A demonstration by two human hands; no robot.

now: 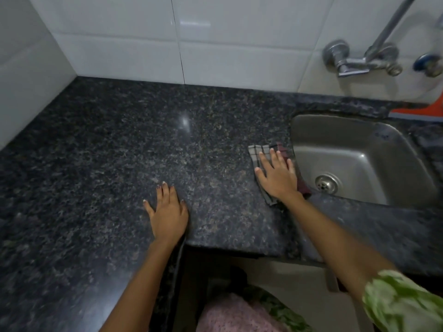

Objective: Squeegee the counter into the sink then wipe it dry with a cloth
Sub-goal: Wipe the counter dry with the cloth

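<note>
A dark speckled granite counter (148,130) fills an L-shaped corner. My right hand (278,174) lies flat with straight fingers on a checked grey and maroon cloth (257,150), pressing it onto the counter right beside the left rim of the steel sink (393,149). The cloth's right edge reaches the sink rim. My left hand (167,212) rests flat on the bare counter near its front inner corner, fingers spread, holding nothing. No squeegee is in view.
A metal wall tap (359,61) with a long spout sticks out of the white tiles (239,39) above the sink. The drain (326,183) sits low in the basin. An orange object (422,111) shows behind the sink at the right edge.
</note>
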